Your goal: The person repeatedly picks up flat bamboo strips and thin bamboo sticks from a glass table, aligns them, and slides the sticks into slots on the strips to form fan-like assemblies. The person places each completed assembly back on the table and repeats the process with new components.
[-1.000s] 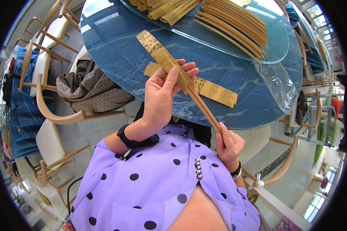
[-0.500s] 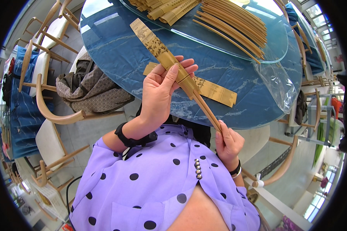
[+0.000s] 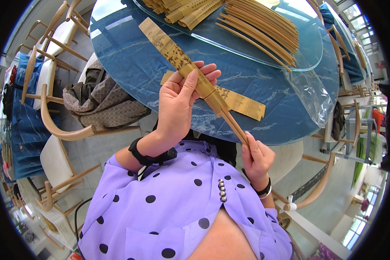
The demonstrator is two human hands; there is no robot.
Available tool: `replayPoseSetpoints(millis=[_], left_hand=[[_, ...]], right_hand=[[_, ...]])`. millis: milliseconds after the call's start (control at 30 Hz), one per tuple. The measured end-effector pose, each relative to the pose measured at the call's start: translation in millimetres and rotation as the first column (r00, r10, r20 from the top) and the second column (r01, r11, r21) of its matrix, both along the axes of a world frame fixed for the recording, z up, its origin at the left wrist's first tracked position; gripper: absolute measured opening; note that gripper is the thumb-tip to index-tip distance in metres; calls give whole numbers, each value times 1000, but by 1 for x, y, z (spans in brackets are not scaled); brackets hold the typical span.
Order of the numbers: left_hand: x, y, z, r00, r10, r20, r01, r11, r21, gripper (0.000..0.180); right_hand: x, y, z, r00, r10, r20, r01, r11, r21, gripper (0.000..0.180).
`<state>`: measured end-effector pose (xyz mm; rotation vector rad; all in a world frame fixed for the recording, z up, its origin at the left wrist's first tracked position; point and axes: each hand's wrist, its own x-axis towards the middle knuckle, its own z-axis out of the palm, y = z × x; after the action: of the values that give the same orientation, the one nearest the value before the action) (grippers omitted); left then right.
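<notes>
Gold, the sleeve (image 3: 184, 64) is slanting over the table (image 3: 121, 60), chopsticks (image 3: 235, 125) protruding from its lower end. The left hand (image 3: 177, 99) is pinching the sleeve, thumb on top; the right hand (image 3: 258, 158) is pinching the chopsticks. 1 flat sleeve (image 3: 240, 104) is lying beneath; stacked sticks (image 3: 266, 32) are resting on the turntable (image 3: 311, 50).

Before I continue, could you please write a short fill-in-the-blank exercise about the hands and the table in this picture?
1. The left hand holds the gold sleeve with its ____ lying on top.
2. The right hand grips the chopsticks by the part ____ (inside or outside) the sleeve.
3. The round table looks ____ with white streaks.
4. The row of chopsticks lies to the ____ of the sleeve pile.

Missing words: thumb; outside; blue; right.
</notes>
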<state>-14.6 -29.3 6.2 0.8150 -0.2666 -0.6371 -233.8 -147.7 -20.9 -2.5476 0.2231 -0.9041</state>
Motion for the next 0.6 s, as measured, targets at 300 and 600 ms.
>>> replayPoseSetpoints(millis=[300,600], left_hand=[[-10,0,2,1000,-11,-15,11,1000,-22,34],[-9,1,3,999,15,34,-14,1000,-19,31]], right_hand=[[5,0,3,1000,-1,-10,1,1000,0,38],[9,-6,9,1000,19,0,-19,1000,-3,37]])
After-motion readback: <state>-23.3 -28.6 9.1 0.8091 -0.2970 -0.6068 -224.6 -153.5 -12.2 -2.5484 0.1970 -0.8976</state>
